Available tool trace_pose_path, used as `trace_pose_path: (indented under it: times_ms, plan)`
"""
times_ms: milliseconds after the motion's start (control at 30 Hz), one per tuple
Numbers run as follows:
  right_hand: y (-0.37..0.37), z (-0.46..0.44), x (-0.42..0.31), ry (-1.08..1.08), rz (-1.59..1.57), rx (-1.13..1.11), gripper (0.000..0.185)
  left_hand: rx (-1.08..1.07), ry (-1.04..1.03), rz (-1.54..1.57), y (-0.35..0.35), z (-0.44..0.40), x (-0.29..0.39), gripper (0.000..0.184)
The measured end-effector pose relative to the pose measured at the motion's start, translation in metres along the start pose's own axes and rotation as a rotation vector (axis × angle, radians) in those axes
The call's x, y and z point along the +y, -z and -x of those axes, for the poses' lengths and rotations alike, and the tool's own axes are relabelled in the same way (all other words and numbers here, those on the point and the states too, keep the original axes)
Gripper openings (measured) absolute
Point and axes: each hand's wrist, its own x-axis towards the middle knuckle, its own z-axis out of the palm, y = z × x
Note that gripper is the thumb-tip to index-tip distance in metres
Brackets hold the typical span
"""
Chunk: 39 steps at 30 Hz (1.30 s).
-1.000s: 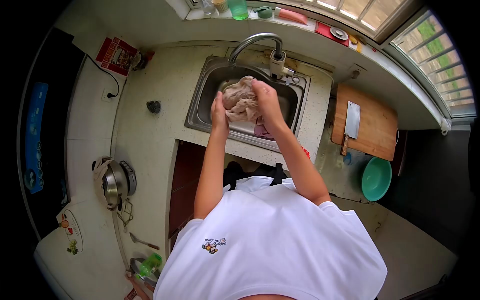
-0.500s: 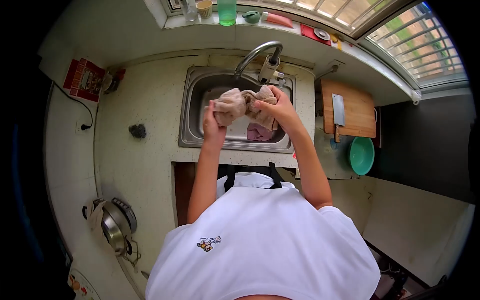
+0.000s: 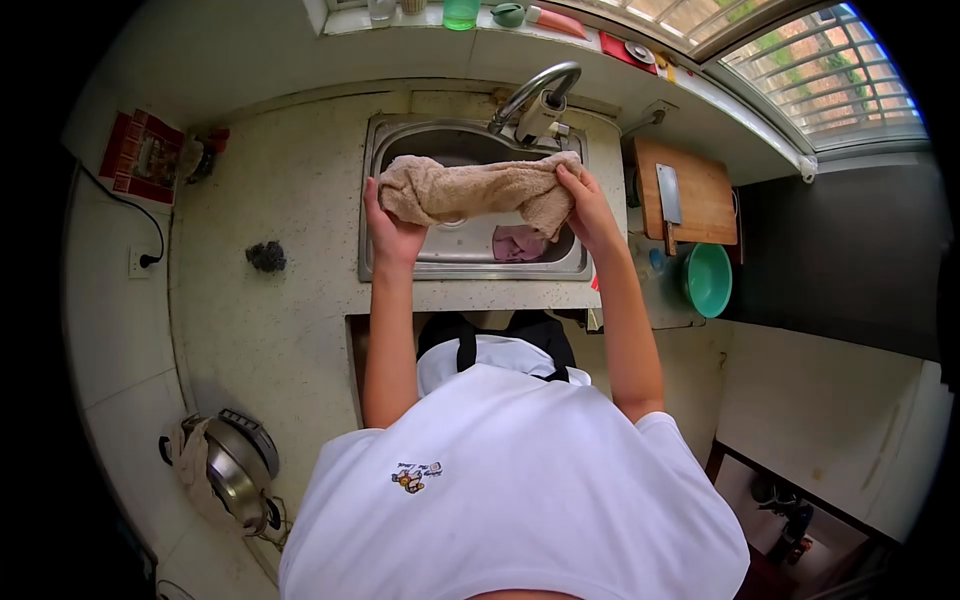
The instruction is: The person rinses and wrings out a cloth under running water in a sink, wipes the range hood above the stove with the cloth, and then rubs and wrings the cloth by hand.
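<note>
A beige towel [image 3: 475, 190] is stretched sideways above the steel sink [image 3: 440, 270], loosely bunched along its length. My left hand [image 3: 393, 232] is closed on its left end, with the thumb up along the outer side. Gripping the right end is my right hand [image 3: 592, 208], thumb on top, and a corner of the towel hangs below it. A pinkish-purple cloth [image 3: 518, 243] lies in the sink basin, below the towel. Behind the towel rises the curved faucet [image 3: 540, 85].
Right of the sink, a cleaver [image 3: 668, 195] lies on a wooden cutting board [image 3: 705, 190], near a green bowl [image 3: 708, 281]. A dark scouring pad [image 3: 266, 257] rests on the left counter [image 3: 300, 200]. A metal pot [image 3: 238, 475] stands lower left.
The towel was bunched and twisted in the middle; now it is spread out longer and flatter. My hands have moved apart, the left one leftward and the right one rightward.
</note>
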Motion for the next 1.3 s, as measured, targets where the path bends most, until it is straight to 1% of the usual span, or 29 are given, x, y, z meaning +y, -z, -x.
trace_pose_path:
  times_ms: [33,67,100,167,200,300,367,400,467,500,567,633,700,733,800,833,867,900,933,967,1000,1033,1067,1100,1133,1167,1200,1233,1300]
  plan:
    - [-0.006,0.002,-0.002,-0.001,-0.066,0.001,0.032,-0.060,-0.019,0.007,0.005,-0.001,0.000,0.058]
    - [-0.012,0.006,-0.003,-0.022,-0.105,0.029,0.034,-0.101,-0.065,0.007,0.010,0.000,0.001,0.050]
    - [-0.016,0.008,-0.004,-0.013,-0.107,0.020,0.034,-0.110,-0.072,0.003,0.011,0.001,0.001,0.050]
    - [-0.021,0.012,-0.005,-0.092,-0.190,0.045,0.032,-0.085,-0.086,-0.100,0.016,0.003,-0.001,0.039]
    - [-0.023,0.014,-0.003,-0.083,-0.223,0.023,0.034,-0.087,-0.090,-0.104,0.020,0.001,-0.004,0.039]
    - [-0.018,0.023,0.000,-0.075,-0.273,0.032,0.035,-0.019,-0.060,-0.142,0.026,-0.007,-0.017,0.032]
    - [-0.004,0.024,0.008,-0.052,-0.322,0.050,0.034,0.124,-0.061,-0.275,0.024,-0.003,-0.028,0.027]
    - [0.005,0.026,0.011,-0.036,-0.328,0.077,0.033,0.122,-0.045,-0.290,0.020,0.002,-0.033,0.027]
    - [0.023,0.030,0.015,-0.011,-0.340,0.128,0.031,0.245,-0.071,-0.509,0.010,0.007,-0.043,0.028]
    - [0.036,0.029,0.017,-0.004,-0.348,0.135,0.031,0.238,-0.065,-0.517,0.007,0.007,-0.049,0.028]
    - [0.062,0.030,0.025,-0.009,-0.365,0.194,0.031,0.245,-0.030,-0.743,0.006,0.012,-0.060,0.030]
    - [0.076,0.038,0.027,-0.010,-0.403,0.214,0.032,0.220,-0.065,-0.767,0.003,0.017,-0.080,0.034]
    - [0.089,0.048,0.024,0.095,-0.323,0.266,0.031,0.346,-0.145,-0.709,-0.004,0.020,-0.106,0.034]
    - [0.096,0.055,0.021,0.099,-0.233,0.249,0.030,0.404,-0.125,-0.742,0.008,0.023,-0.111,0.035]
    - [0.099,0.061,0.033,0.202,-0.132,0.242,0.027,0.330,-0.126,-0.740,0.017,0.024,-0.116,0.038]
    - [0.103,0.056,0.050,0.314,-0.042,0.239,0.022,0.266,-0.127,-0.744,0.009,0.035,-0.124,0.040]
    - [0.095,0.060,0.057,0.364,-0.151,0.239,0.015,0.305,-0.116,-0.785,0.000,0.046,-0.132,0.044]
    - [0.089,0.059,0.075,0.424,-0.147,0.227,0.012,0.345,-0.073,-0.804,0.003,0.054,-0.134,0.045]
    - [0.082,0.069,0.082,0.520,-0.027,0.299,0.013,0.304,-0.016,-0.840,0.013,0.058,-0.134,0.042]
    - [0.066,0.072,0.095,0.385,-0.386,0.235,0.016,0.293,0.026,-0.823,0.018,0.065,-0.134,0.039]
    - [0.064,0.086,0.094,0.361,-0.117,0.322,0.021,0.301,0.080,-0.802,0.032,0.069,-0.128,0.035]
    - [0.072,0.098,0.093,0.309,-0.057,0.317,0.023,0.297,0.094,-0.825,0.047,0.068,-0.129,0.032]
    - [0.076,0.111,0.089,0.236,-0.086,0.267,0.023,0.358,0.092,-0.837,0.047,0.073,-0.135,0.029]
    - [0.071,0.115,0.103,0.292,0.024,0.365,0.020,0.320,0.106,-0.870,0.048,0.078,-0.144,0.032]
    - [0.070,0.123,0.106,0.315,0.031,0.363,0.018,0.282,0.119,-0.904,0.050,0.084,-0.152,0.036]
    - [0.072,0.140,0.093,0.098,-0.035,0.284,0.019,0.255,0.117,-0.942,0.048,0.087,-0.157,0.036]
    - [0.072,0.140,0.100,0.061,-0.054,0.216,0.020,0.238,0.130,-0.969,0.045,0.083,-0.163,0.036]
    - [0.070,0.136,0.108,0.053,-0.075,0.249,0.020,0.229,0.133,-1.001,0.040,0.080,-0.169,0.036]
    - [0.065,0.130,0.116,0.168,-0.086,0.296,0.033,0.221,0.137,-1.048,0.032,0.074,-0.178,0.037]
